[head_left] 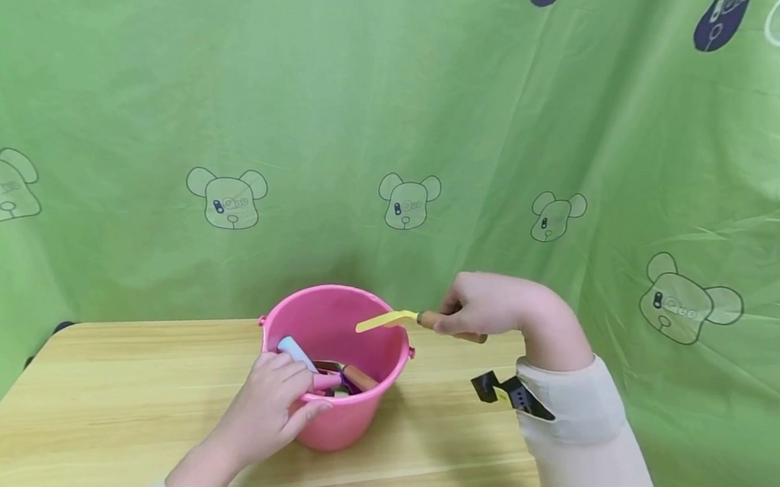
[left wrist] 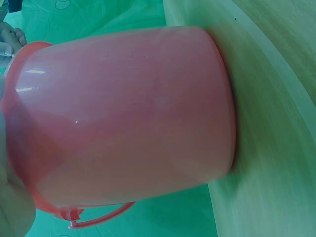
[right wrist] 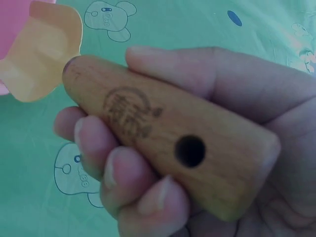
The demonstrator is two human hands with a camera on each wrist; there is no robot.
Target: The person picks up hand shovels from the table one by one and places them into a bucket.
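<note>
A pink bucket (head_left: 349, 332) stands on the wooden table (head_left: 110, 397). My left hand (head_left: 277, 407) grips its near rim, fingers over the edge and thumb on the outer wall. In the left wrist view the bucket (left wrist: 128, 113) fills the frame, with its thin handle hanging down. My right hand (head_left: 467, 311) holds a spatula (head_left: 418, 321) by its wooden handle (right wrist: 163, 143). The yellow blade (right wrist: 44, 49) points left over the bucket's right rim. Inside the bucket lie several tools, among them a light blue handle (head_left: 295, 351) and a wooden handle (head_left: 360, 379).
A green cloth with bear prints (head_left: 407, 199) hangs close behind the table and along both sides. The table's far edge runs just behind the bucket. A black strap (head_left: 512, 394) sits on my right wrist over a cream sleeve.
</note>
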